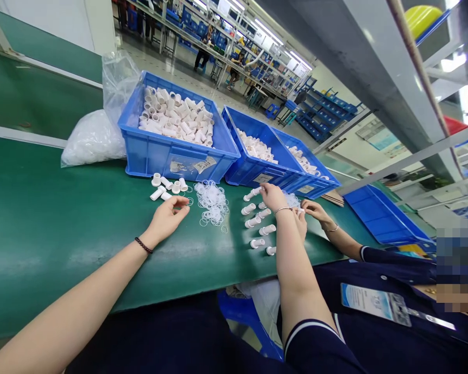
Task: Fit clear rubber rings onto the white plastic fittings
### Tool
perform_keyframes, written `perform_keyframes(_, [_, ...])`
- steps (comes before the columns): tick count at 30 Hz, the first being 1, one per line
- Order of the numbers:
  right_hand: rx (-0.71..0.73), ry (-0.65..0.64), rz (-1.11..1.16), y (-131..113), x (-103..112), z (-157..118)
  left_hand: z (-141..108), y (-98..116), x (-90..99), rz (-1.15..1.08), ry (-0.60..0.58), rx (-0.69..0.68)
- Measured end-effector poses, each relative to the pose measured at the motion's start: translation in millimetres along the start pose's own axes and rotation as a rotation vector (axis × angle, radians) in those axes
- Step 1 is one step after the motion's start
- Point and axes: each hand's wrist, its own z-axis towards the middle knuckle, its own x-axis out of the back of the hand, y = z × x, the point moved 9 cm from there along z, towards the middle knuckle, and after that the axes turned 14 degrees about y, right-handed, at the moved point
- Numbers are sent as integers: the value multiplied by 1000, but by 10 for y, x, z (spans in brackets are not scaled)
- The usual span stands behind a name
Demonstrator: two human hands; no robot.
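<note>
In the head view, left of centre, the left hand (167,219) curls near clear rings (212,201), thumb and fingertips slightly apart. Right of centre, the right hand (273,197) touches a white flanged sleeve (251,194); I cannot tell whether it pinches. A light touch should spare neighbouring sleeves (252,222).

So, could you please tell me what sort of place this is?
Probably a factory assembly area: large blue plastic bins holding short white plastic tubes stand along a long green workbench.

Grey floor (179,67), blue racks (322,117) behind, bright strip lights (269,32) overhead
</note>
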Motion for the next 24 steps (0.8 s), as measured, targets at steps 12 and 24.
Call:
perform_keyframes(12, [318,33,282,-1483,159,-346,162,33,270,825,201,-448])
perform_keyframes(24, [450,-1,344,-2720,-278,-734,66,45,45,442,1,-338])
